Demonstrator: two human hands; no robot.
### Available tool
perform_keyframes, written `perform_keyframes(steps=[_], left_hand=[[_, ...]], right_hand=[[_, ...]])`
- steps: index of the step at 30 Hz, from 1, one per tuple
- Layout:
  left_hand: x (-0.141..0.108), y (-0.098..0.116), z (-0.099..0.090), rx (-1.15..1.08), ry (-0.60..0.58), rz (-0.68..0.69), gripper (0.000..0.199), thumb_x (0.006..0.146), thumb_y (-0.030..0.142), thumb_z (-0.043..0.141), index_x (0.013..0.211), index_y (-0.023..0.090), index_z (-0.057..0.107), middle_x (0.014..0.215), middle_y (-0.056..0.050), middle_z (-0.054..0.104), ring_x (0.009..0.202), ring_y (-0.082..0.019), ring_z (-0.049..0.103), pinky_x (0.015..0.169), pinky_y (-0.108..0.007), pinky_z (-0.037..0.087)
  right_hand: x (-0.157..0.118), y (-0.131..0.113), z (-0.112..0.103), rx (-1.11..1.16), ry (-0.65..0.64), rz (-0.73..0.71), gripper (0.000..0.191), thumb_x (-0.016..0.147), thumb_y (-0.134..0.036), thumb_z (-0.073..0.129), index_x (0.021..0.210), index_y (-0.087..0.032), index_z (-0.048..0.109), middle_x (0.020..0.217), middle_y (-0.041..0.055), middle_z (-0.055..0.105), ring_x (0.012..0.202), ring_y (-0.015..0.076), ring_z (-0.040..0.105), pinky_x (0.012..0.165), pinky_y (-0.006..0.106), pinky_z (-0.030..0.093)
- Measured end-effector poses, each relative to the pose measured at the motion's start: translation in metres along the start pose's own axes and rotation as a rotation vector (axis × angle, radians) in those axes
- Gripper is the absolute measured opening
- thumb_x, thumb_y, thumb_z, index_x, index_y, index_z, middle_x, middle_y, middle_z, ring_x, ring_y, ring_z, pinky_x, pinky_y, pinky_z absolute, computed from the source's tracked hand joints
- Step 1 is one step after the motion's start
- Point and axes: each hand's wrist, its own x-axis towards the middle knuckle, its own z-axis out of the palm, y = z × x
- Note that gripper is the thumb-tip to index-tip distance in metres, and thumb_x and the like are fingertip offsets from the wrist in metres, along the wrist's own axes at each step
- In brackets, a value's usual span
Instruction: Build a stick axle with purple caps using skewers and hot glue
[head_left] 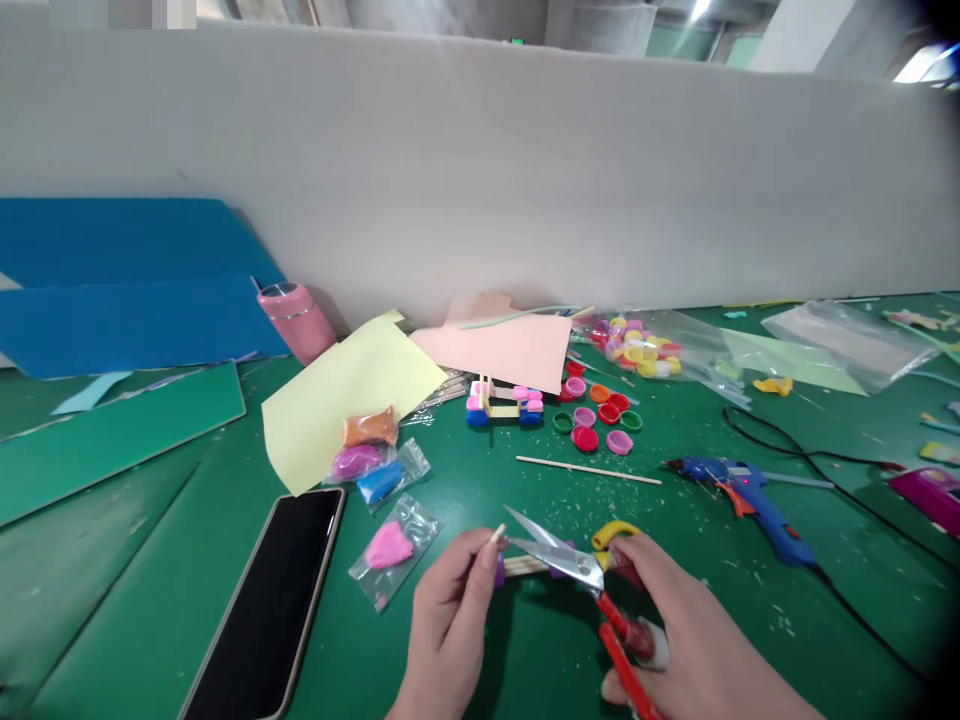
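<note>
My left hand (454, 610) pinches a short pale wooden stick (498, 533) between thumb and fingers. My right hand (675, 620) grips scissors (566, 560) with red and yellow handles, their blades apart and the tips close to the stick. Beneath the blades is a piece made of pale sticks (526, 567) with purple parts at its ends; the blades and my left hand partly hide it. Farther back stands a small stick model (504, 411) with pink and blue parts. A long thin stick (589, 470) lies between the model and the scissors.
A phone (266, 605) and clay packets (390, 545) lie at left, near yellow paper (337, 395) and a pink bottle (297, 322). Colored rings (585, 438) lie behind the long stick. A blue glue gun (750, 495) with a black cord is at right. A white partition (480, 180) stands behind.
</note>
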Motion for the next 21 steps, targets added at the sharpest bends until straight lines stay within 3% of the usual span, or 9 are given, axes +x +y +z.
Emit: perform_keyframes(steps=[7,21], left_hand=[[-0.0038,0.0007,-0.0005,-0.056,-0.083,0.071,0.015,0.085,0.020,0.049,0.088,0.024,0.063,0.075,0.003,0.062,0.066,-0.011,0.054,0.060,-0.016,0.042],[-0.0044,0.0023,0.0028,-0.047,-0.181,0.114,0.016,0.086,0.015,0.044,0.081,0.021,0.058,0.073,0.002,0.056,0.066,-0.010,0.050,0.061,-0.016,0.039]], right_hand=[[-0.0044,0.0019,-0.0015,-0.021,-0.012,-0.129,0.049,0.046,-0.018,0.070,0.093,-0.025,0.056,0.091,0.0036,0.059,0.085,0.0244,0.058,0.067,0.028,0.048],[-0.0043,-0.0053,0.0015,-0.015,-0.042,-0.122,0.056,0.047,-0.018,0.069,0.101,-0.022,0.053,0.089,0.0032,0.061,0.085,0.0222,0.059,0.069,0.025,0.047]])
